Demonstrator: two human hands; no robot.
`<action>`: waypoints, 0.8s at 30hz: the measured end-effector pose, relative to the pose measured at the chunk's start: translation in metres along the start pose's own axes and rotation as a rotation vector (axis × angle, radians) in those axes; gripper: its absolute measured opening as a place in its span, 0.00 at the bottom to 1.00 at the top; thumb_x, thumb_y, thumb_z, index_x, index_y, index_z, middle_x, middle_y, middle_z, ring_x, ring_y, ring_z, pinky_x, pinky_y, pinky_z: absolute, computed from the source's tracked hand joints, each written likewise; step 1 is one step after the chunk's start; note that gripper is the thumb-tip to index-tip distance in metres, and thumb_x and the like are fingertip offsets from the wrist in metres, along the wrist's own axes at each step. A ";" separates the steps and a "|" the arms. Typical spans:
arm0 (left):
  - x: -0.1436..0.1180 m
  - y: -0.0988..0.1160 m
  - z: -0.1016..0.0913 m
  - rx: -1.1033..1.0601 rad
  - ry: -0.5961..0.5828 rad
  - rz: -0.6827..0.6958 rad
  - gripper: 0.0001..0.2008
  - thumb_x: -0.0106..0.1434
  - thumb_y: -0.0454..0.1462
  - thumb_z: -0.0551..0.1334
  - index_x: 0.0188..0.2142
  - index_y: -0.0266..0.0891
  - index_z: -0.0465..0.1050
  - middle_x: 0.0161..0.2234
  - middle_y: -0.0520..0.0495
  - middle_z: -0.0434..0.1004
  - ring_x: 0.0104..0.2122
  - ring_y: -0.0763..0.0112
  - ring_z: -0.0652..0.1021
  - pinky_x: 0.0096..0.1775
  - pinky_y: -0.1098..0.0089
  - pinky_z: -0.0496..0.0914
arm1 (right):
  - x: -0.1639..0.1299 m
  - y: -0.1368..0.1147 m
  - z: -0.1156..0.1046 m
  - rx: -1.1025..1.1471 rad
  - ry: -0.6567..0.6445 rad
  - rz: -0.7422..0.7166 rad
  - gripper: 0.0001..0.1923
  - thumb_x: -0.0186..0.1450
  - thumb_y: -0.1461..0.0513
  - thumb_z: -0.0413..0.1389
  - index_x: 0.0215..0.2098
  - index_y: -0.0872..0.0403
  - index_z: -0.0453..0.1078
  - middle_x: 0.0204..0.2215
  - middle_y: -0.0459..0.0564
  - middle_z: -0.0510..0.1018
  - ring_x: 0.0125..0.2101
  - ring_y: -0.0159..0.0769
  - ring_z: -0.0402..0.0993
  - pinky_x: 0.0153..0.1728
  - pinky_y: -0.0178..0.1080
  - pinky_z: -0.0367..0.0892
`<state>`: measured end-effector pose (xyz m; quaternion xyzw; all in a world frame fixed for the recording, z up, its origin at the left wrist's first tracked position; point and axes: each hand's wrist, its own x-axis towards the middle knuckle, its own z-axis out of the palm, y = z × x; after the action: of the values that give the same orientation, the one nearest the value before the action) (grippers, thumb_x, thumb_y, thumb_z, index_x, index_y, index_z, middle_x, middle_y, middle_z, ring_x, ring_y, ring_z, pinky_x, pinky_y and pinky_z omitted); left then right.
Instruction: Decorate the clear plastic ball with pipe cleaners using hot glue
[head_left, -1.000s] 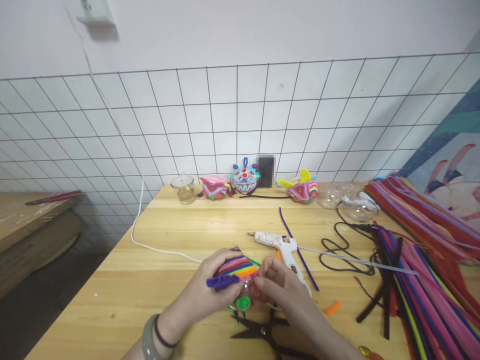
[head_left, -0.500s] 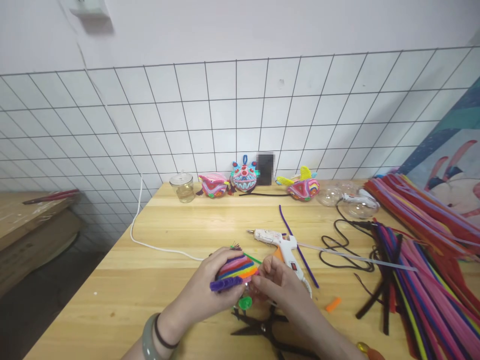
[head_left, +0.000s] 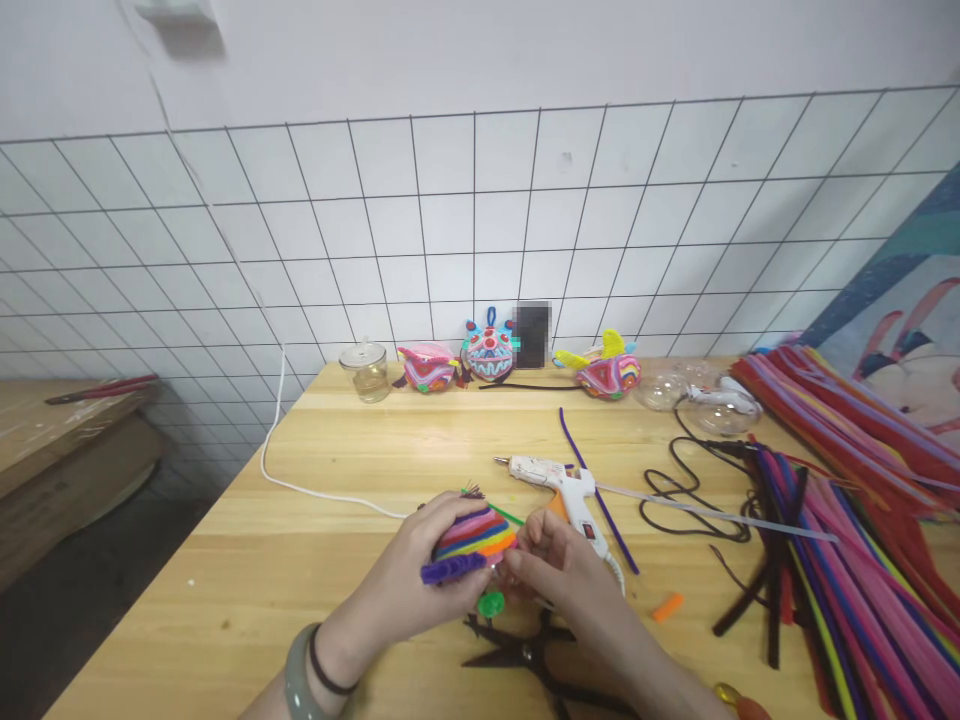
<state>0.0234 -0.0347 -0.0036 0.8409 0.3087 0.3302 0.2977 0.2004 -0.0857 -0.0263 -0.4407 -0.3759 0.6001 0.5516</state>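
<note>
I am holding a small ball wrapped in bands of pipe cleaner [head_left: 474, 535] just above the wooden table [head_left: 352, 470], near its front edge. My left hand [head_left: 409, 580] is cupping it from the left, fingers curled closed around its side and thumb lying on the purple strand [head_left: 452, 569] at its lower edge. My right hand [head_left: 561, 568] is pinching in from the right, fingertips closed against the ball where the orange and pink bands end; I cannot tell whether a loose end is between them.

The piece looks very light. The fuzzy chenille is giving me plenty of friction, so it should not slip, but the wire core bends readily and the bands could shift or peel if I squeeze hard. The shell underneath seems to be clear plastic, probably thin, so I am judging that a broad, gentle hold across the wrapped bands is best, well away from the bristly cut ends [head_left: 471, 491] sticking up at the top.

A green disc [head_left: 491, 603] is showing just under the ball, black scissors [head_left: 525, 655] are lying below my hands, and a white hot glue gun [head_left: 559, 485] is resting just beyond my right hand. I am not seeing any readable writing or brand mark.
</note>
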 end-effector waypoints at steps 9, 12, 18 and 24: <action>0.000 0.002 -0.002 0.015 0.008 0.003 0.23 0.54 0.34 0.64 0.51 0.44 0.67 0.49 0.44 0.75 0.51 0.62 0.74 0.53 0.60 0.69 | 0.001 0.002 -0.002 -0.015 -0.003 0.023 0.26 0.52 0.51 0.67 0.26 0.50 0.53 0.20 0.37 0.66 0.22 0.28 0.63 0.24 0.31 0.59; 0.000 0.003 -0.002 0.014 0.006 -0.002 0.23 0.55 0.34 0.64 0.51 0.44 0.66 0.49 0.44 0.75 0.51 0.61 0.74 0.53 0.59 0.69 | 0.000 0.002 -0.002 -0.016 -0.002 0.008 0.26 0.51 0.51 0.67 0.26 0.50 0.53 0.20 0.37 0.65 0.22 0.28 0.63 0.24 0.31 0.59; 0.001 0.001 -0.001 0.005 0.010 -0.002 0.24 0.54 0.34 0.65 0.51 0.44 0.67 0.49 0.43 0.75 0.50 0.60 0.75 0.53 0.59 0.69 | 0.000 0.001 -0.002 -0.030 0.006 0.023 0.25 0.51 0.51 0.67 0.26 0.50 0.54 0.20 0.37 0.65 0.22 0.28 0.64 0.24 0.32 0.58; 0.001 0.004 -0.002 0.010 0.018 -0.009 0.23 0.54 0.35 0.64 0.50 0.43 0.68 0.49 0.43 0.75 0.50 0.61 0.75 0.52 0.59 0.69 | 0.001 0.002 -0.002 -0.019 0.006 0.006 0.25 0.51 0.51 0.68 0.26 0.51 0.55 0.20 0.37 0.65 0.22 0.27 0.62 0.24 0.31 0.58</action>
<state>0.0238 -0.0355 0.0012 0.8381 0.3167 0.3347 0.2921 0.2019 -0.0854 -0.0286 -0.4489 -0.3784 0.5969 0.5468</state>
